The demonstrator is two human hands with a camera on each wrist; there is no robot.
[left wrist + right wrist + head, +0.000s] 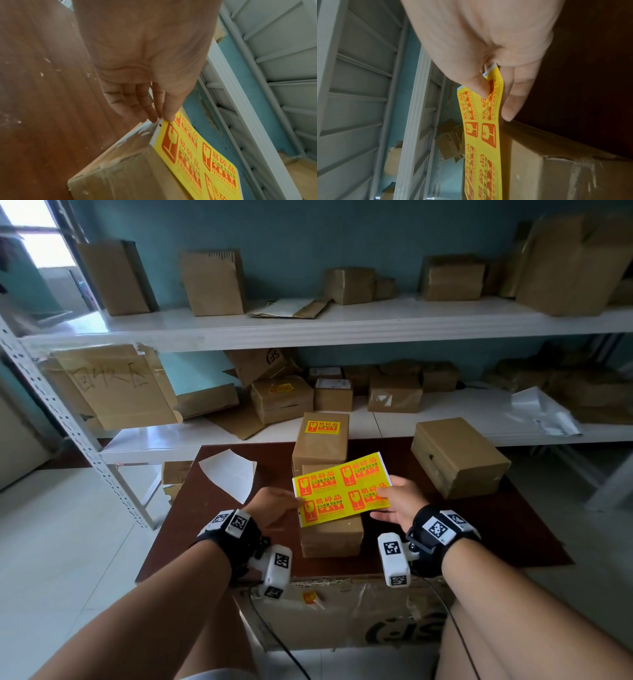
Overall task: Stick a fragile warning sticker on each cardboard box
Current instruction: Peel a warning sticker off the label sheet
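Note:
A yellow sheet of red fragile stickers (pixel 342 489) hangs over the brown table, held by both hands. My left hand (pixel 279 506) pinches its left edge between thumb and fingers (pixel 169 115). My right hand (pixel 399 499) pinches the right edge, thumb on top (pixel 481 89). Under the sheet (pixel 197 155) lies a plain cardboard box (pixel 332 537). Behind it stands a box (pixel 320 445) bearing a yellow sticker (pixel 322 427). A third, bare box (pixel 459 457) sits at the right of the table.
A white backing sheet (pixel 229 477) lies at the table's left back. A large cardboard carton (pixel 342 611) stands against the table's near edge between my knees. White metal shelves (pixel 308 326) behind hold many boxes, one with a sticker (pixel 281 388).

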